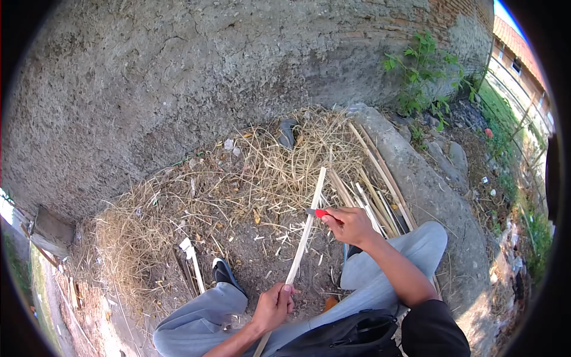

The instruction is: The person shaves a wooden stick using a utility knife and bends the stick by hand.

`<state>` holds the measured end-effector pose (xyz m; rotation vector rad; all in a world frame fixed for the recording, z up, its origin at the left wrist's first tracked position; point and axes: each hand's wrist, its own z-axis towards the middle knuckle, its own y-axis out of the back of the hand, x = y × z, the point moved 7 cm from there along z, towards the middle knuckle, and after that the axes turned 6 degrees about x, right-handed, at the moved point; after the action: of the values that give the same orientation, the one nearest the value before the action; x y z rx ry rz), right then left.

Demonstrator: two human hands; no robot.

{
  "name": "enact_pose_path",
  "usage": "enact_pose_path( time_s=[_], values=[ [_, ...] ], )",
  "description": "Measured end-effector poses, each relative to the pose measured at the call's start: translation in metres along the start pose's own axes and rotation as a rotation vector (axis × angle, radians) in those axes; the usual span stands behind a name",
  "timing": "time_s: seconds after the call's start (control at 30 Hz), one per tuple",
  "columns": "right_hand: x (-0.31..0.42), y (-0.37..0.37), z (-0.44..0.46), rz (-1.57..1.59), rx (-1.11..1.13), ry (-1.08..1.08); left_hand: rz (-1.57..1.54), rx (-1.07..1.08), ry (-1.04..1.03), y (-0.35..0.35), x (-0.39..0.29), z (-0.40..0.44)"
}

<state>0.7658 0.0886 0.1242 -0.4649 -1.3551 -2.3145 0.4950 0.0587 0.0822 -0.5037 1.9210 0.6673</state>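
Observation:
My left hand (275, 307) is closed around the lower part of a long pale strip of split wood or bamboo (305, 238), which slants up and away from me between my knees. In my closed right hand (351, 225) is a knife (320, 212) with a red handle. Its short dark blade lies against the strip, a little below the far end. Small pale shavings (288, 233) are scattered on the soil around the strip. The lower end of the strip passes under my left hand toward my lap.
More strips (380, 205) lie to the right, beside a stone ledge (416, 160). Dry straw (285, 160) covers the ground before a rough wall (226, 71). A white-headed tool or stick (192, 253) lies near my left shoe (226, 275). A black bag (339, 336) rests on my lap.

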Motion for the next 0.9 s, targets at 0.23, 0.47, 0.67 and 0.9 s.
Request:
enact_pose_path(
  time_s=[0.23, 0.47, 0.67, 0.9],
  values=[
    [-0.013, -0.008, 0.0, -0.039, 0.016, -0.056, -0.115, 0.043, 0.063, -0.003, 0.002, -0.001],
    [-0.096, -0.015, 0.006, -0.26, 0.075, -0.364, -0.173, 0.078, 0.156, -0.011, 0.01, -0.009],
    [-0.104, 0.04, 0.014, -0.088, -0.11, -0.511, -0.318, 0.028, 0.185, 0.017, 0.012, -0.005],
    [-0.003, -0.014, 0.004, 0.191, 0.01, -0.069, -0.377, 0.094, 0.247, 0.015, 0.018, 0.006]
  ],
)
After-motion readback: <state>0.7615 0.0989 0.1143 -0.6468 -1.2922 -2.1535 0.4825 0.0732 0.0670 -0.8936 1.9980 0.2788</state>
